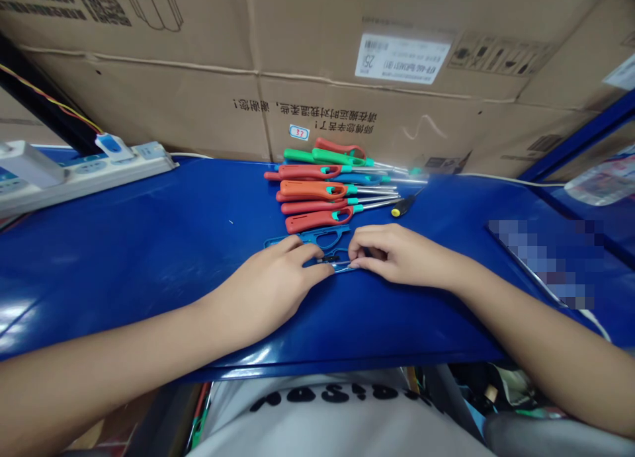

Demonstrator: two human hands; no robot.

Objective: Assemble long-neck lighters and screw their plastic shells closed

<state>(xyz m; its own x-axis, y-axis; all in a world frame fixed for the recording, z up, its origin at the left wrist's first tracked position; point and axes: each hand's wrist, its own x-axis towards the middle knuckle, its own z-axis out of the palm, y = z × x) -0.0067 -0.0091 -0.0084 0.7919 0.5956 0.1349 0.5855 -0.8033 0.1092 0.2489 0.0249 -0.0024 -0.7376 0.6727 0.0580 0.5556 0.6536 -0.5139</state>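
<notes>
Cardboard boxes [248, 67] stand behind a blue table [149, 245], which carries a power strip [84, 172] at the far left and a fanned row of red, orange, green and blue lighters [317, 192] near the middle, with a small screwdriver [403, 206] just beside them. A blue lighter casing [327, 237] lies just below the row, partly under the hands. The left hand [262, 291] curves over the casing, though whether it grips is hard to tell, while the right hand [397, 258] pinches a thin metal piece [342, 266] at the casing.
</notes>
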